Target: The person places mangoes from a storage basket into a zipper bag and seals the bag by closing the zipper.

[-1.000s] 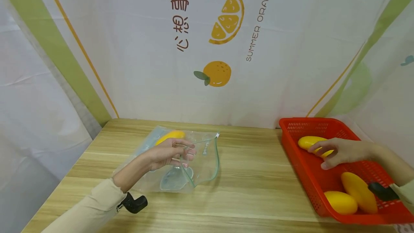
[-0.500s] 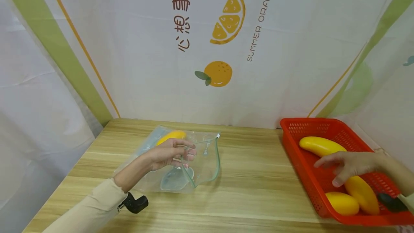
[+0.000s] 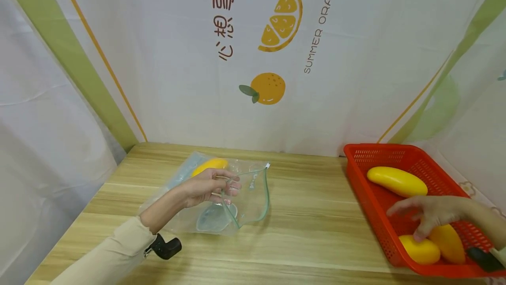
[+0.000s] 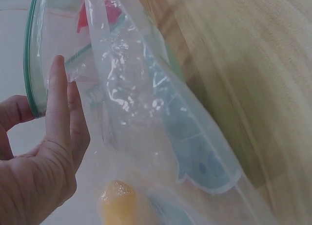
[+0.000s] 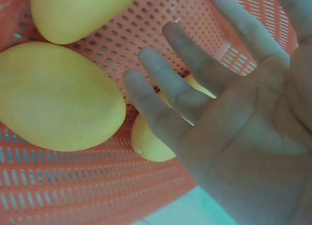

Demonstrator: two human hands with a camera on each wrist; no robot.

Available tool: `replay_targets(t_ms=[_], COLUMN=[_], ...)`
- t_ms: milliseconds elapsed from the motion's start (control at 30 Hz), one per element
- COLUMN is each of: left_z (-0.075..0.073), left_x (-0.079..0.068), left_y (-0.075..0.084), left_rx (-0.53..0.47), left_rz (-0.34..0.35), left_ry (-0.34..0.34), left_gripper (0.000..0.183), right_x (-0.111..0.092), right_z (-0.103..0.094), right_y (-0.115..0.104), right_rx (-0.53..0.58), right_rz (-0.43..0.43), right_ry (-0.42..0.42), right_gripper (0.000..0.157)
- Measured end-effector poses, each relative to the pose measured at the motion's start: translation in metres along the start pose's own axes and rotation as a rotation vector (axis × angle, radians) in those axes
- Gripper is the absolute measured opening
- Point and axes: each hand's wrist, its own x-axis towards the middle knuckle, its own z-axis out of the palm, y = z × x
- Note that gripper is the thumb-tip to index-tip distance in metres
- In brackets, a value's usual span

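Finding R hand (image 3: 438, 211) over basket (image 3: 373, 214), fingers spread, nothing held; contact w/ fruit below can't be confirmed. Governing relation, in my judgement: near fruit (image 3: 420, 250) lies at basket's front L, under R thumb as seen from head cam, long axis aslant, R end appearing closer to person. Third fruit (image 3: 449, 245) just beside it, to its R, partly hidden by hand. Far fruit (image 3: 396, 181) lies beyond R fingers, axis mostly crosswise, similar slant. L hand (image 3: 209, 186) well apart, pinching mouth rim of bag (image 3: 253, 208) on table (image 3: 308, 214); mouth faces basket side, bagged fruit (image 3: 211, 164) inside. R hand nearer all basket stock.
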Motion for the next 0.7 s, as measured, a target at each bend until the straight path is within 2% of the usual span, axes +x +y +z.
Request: replay_targets(t_ms=[100,300,400,567,700], left_z=[-0.001,-0.001,-0.001,-0.002,-0.003], left_x=[0.0,0.0,0.0,0.0,0.001], left_y=[0.0,-0.001,-0.001,-0.001,-0.002], left_rx=[-0.001,0.003,0.007,0.014,0.017], left_rz=[-0.002,-0.007,-0.007,-0.011,-0.014], left_ry=[0.004,0.012,0.013,0.017,0.025], left_gripper=[0.058,0.058,0.058,0.056,0.058], right_x=[0.0,-0.003,-0.003,0.001,0.004], right_z=[0.003,0.01,0.012,0.012,0.013], right_y=[-0.003,-0.005,-0.006,-0.008,-0.009], right_rx=[-0.017,0.023,0.025,0.047,0.055], right_rz=[0.045,0.152,0.171,0.17,0.218], right_ry=[-0.005,0.01,0.013,-0.036,-0.051], right_gripper=[0.055,0.051,0.05,0.052,0.055])
